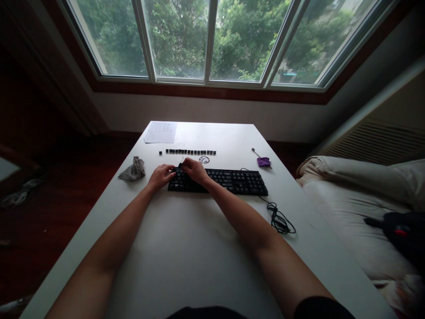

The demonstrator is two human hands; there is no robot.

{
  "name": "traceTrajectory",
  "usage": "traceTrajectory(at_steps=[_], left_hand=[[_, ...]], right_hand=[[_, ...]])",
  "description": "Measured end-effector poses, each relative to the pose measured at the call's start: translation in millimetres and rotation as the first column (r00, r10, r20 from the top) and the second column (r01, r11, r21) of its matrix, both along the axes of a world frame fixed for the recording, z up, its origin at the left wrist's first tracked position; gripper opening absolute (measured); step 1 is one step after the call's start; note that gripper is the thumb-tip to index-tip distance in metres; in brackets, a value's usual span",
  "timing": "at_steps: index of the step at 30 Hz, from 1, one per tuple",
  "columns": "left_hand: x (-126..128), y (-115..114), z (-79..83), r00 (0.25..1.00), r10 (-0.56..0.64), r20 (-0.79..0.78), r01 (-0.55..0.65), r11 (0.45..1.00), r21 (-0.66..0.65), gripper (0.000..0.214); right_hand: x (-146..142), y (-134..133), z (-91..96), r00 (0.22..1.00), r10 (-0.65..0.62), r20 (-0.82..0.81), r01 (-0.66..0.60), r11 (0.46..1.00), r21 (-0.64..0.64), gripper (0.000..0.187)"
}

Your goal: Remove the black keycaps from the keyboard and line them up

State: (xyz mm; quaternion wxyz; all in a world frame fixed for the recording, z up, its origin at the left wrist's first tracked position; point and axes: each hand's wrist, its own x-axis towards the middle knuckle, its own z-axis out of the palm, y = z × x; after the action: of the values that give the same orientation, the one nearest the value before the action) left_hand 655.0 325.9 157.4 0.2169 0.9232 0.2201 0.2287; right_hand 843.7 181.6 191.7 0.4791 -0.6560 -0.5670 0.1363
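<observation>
A black keyboard [229,178] lies flat across the white table. My left hand [161,175] is at its upper left corner, fingers bent and pressed against that end. Over the left part of the keys is my right hand [195,171], its fingers drawn together in a pinch at the top edge. A small dark piece shows by those fingertips, and a thin pale wire-like bit sticks up there; what exactly they hold is too small to make out. Beyond the keyboard runs a row of small black keycaps [191,152], with a single keycap [160,153] apart on the left.
A thin round ring-like item [204,159] lies behind the keyboard. Left is a crumpled grey cloth [133,169]; farther back lies a paper sheet [160,132]. At right are a purple cloth item [264,162] with a thin stick and the coiled black cable [280,219].
</observation>
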Motion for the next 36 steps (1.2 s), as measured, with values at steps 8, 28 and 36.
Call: traceTrajectory(at_steps=[8,28,36], left_hand=[[-1.2,0.5,-0.9,1.000,0.005,0.011,-0.005,1.000,0.004,0.036],[4.0,-46.5,24.7,0.982,-0.049,0.184,0.058,0.997,-0.043,0.025],[6.3,-50.2,23.3,0.965,-0.104,0.239,0.129,0.987,-0.093,0.024]], right_hand=[[-3.7,0.5,-1.5,0.946,-0.075,-0.316,0.074,0.997,-0.017,0.014],[-15.1,-33.3,-0.4,0.946,0.027,-0.323,0.006,0.995,0.100,0.020],[-15.7,-34.0,-2.4,0.947,0.018,-0.319,0.011,0.996,0.088,0.018]])
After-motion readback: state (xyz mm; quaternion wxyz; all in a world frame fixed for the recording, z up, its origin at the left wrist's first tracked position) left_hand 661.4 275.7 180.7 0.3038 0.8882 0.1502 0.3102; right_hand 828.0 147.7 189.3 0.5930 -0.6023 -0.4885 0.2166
